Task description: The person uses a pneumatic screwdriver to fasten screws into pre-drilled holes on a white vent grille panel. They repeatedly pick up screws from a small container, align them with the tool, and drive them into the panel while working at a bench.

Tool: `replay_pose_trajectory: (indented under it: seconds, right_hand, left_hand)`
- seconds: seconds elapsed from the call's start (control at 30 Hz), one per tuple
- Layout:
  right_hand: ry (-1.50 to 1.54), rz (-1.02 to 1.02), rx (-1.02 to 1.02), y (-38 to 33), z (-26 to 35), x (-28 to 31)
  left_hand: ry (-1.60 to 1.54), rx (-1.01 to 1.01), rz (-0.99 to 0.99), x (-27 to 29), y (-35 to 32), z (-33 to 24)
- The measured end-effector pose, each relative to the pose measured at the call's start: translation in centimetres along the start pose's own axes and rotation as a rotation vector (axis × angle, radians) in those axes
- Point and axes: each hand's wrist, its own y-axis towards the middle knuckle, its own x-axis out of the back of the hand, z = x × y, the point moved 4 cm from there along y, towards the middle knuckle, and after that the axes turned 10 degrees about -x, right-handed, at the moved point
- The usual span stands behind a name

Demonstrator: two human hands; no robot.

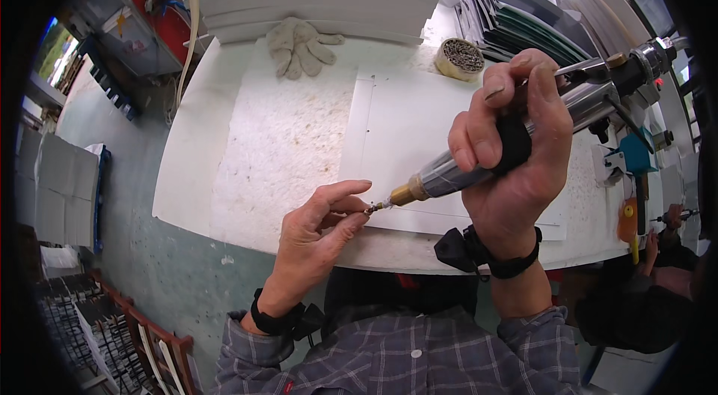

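Note:
My right hand (516, 148) is wrapped around a silver air screwdriver (441, 175) with a brass nose, a lever along its body and a black band around it. The tool slants down to the left, its thin bit reaching the fingertips of my left hand (321, 224). There, thumb and fingers pinch a small metal fastener (369, 210) at the bit's tip; its exact shape is too small to tell. Beneath the tool lies a flat white panel (407, 118) with small holes along its edge.
A round tub of small metal pieces (462, 56) stands beyond my right hand. Farther back are a pale work glove (301, 47), stacked long white panels (314, 2) and dark folded sheets (516, 17). A teal-handled tool (636, 152) lies right, near another person's hand (651, 249).

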Motion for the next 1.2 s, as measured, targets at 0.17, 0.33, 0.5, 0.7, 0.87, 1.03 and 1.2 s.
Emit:
replay_pose_trajectory:
  seconds: [0.17,0.33,0.5,0.7,0.87,1.03,1.2]
  right_hand:
    - [0.009,0.001,-0.016,0.0,-0.2,0.0]
    - [0.009,0.028,-0.004,-0.1,-0.3,-0.2]
    - [-0.020,0.041,-0.016,-0.1,-0.4,-0.3]
    - [-0.137,0.045,-0.045,0.2,-0.6,-1.5]
    - [-0.216,0.136,0.001,0.1,-1.4,-2.9]
    - [-0.217,0.145,0.013,0.0,-1.9,-3.5]
    - [-0.246,0.174,0.042,0.0,-2.3,-3.6]
  left_hand:
    - [-0.015,-0.005,0.010,0.0,0.0,0.2]
    - [0.001,0.010,-0.012,0.0,0.1,0.0]
    - [-0.010,-0.004,-0.020,0.1,0.1,0.3]
    - [0.201,-0.127,-0.019,-0.4,0.1,-0.6]
    - [0.420,-0.280,0.035,-0.4,0.5,-0.7]
    - [0.430,-0.256,0.070,-0.4,0.5,-0.7]
    - [0.454,-0.270,0.092,-0.3,0.7,-0.6]
